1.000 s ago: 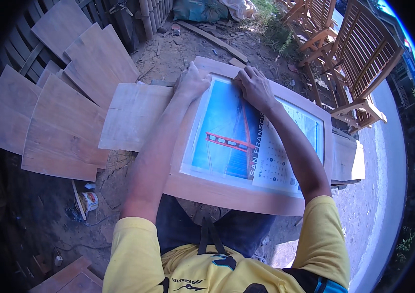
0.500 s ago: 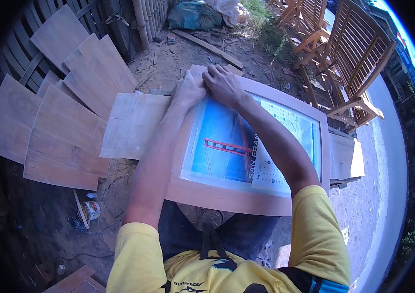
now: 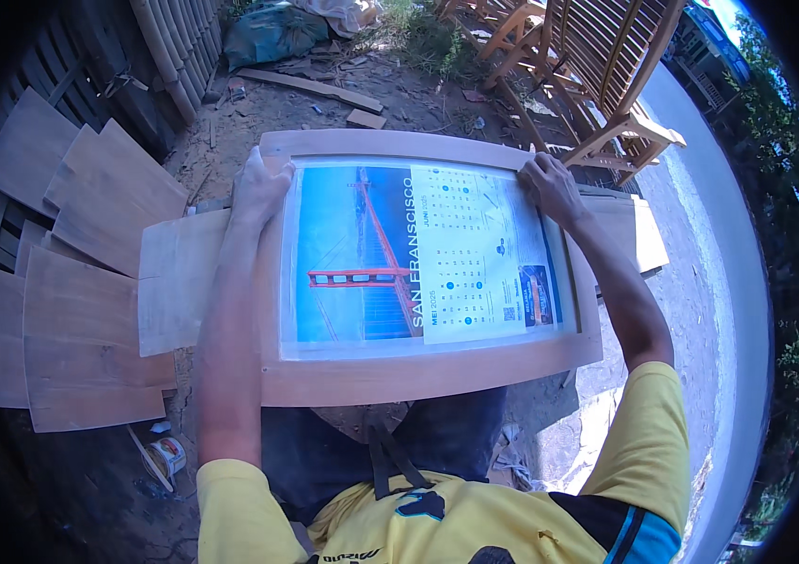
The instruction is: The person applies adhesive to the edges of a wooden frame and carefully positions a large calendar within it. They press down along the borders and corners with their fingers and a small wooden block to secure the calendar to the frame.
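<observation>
A wooden frame (image 3: 418, 381) lies across my lap area, with a calendar sheet (image 3: 362, 254) showing a red bridge under a clear plastic film or pane inside it. My left hand (image 3: 266, 188) grips the frame's far left part, its thumb lying on the wood by the inner edge. At the far right corner, my right hand (image 3: 550, 188) is closed over the frame with its fingers curled. The fingers beneath the frame are hidden, as is part of its left side behind my forearm.
A pale board (image 3: 179, 282) sticks out left from under the frame, another board end (image 3: 642, 235) at the right. Several wooden panels (image 3: 89, 329) lean at the left. A can (image 3: 166, 456) stands low left. Slatted wooden chairs (image 3: 606, 66) stand far right, beside a road (image 3: 700, 282).
My hands, together at the frame's far left corner before, have moved apart: the right went to the far right corner, the left down the left side. The view has shifted right.
</observation>
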{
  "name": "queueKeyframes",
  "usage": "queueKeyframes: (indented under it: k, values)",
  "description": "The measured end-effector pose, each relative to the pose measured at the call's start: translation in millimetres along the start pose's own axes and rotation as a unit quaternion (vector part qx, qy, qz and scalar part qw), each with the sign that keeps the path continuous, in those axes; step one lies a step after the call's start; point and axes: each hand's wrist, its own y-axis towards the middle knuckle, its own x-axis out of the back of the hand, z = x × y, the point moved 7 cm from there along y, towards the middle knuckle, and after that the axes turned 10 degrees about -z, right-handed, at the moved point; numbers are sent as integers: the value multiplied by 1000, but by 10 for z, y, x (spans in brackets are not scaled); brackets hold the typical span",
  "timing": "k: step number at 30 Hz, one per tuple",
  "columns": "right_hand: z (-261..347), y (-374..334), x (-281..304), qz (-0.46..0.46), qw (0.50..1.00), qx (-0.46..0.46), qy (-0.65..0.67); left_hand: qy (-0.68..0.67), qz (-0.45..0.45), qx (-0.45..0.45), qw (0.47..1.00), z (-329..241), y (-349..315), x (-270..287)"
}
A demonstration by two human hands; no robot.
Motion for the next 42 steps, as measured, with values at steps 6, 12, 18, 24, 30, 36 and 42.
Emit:
queueKeyframes:
  k: [6, 12, 18, 24, 30, 36, 42]
  values:
    - [1521, 1226, -351, -50, 987, 83, 132, 6, -6, -26, 1000, 18, -8, -116]
    - [1180, 982, -345, -36, 989, 91, 113, -34, 19, -34, 999, 196, 50, -47]
    - [-328, -137, 37, 61, 996, 34, -63, 1, -12, -60, 998, 121, 135, -131]
    - [-248, 37, -127, 156, 973, 30, -169, -8, 1, -30, 1000, 130, 103, -94]
    - [608, 725, -172, 150, 979, 53, -127, -39, 17, -21, 999, 135, 122, -121]
    - [2015, 1848, -324, 58, 992, 114, -8, -51, -15, -14, 998, 163, 83, -165]
    - [2380, 2191, -330, -34, 966, 13, 255, 3, -15, 16, 1000, 79, -31, 12]
